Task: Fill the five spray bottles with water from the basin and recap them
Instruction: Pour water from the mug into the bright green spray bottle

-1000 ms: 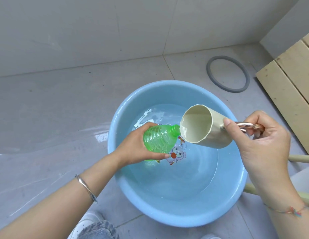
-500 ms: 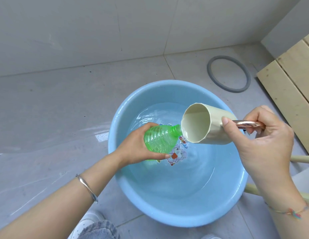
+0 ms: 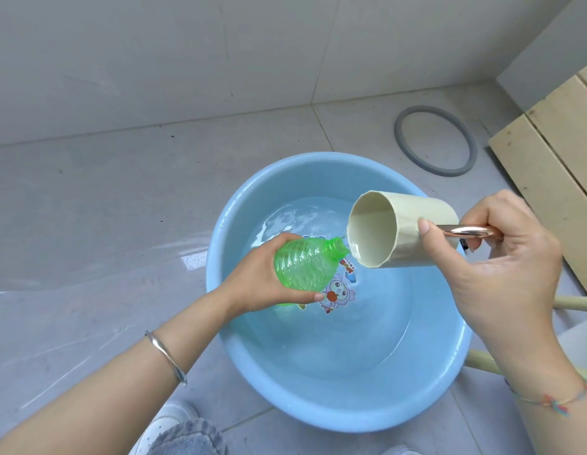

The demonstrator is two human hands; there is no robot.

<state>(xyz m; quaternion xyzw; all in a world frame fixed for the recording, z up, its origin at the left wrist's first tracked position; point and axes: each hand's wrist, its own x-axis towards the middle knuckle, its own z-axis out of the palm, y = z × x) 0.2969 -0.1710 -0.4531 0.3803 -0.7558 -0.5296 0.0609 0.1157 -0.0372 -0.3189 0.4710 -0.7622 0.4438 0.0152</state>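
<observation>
In the head view, the green bottle (image 3: 303, 266) is gripped by the curled left hand (image 3: 262, 284) over the basin (image 3: 318, 418), with its neck tilted rightward to the lip of the tipped cup (image 3: 400, 229), whose handle is held by the right hand (image 3: 502, 257); the writing on the cartoon sticker (image 3: 338, 292) cannot be read.

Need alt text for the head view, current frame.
The left hand holds an uncapped green bottle tilted over a blue basin of water while the right hand tips a beige cup at the bottle's mouth. A grey ring lies on the tiled floor behind.
</observation>
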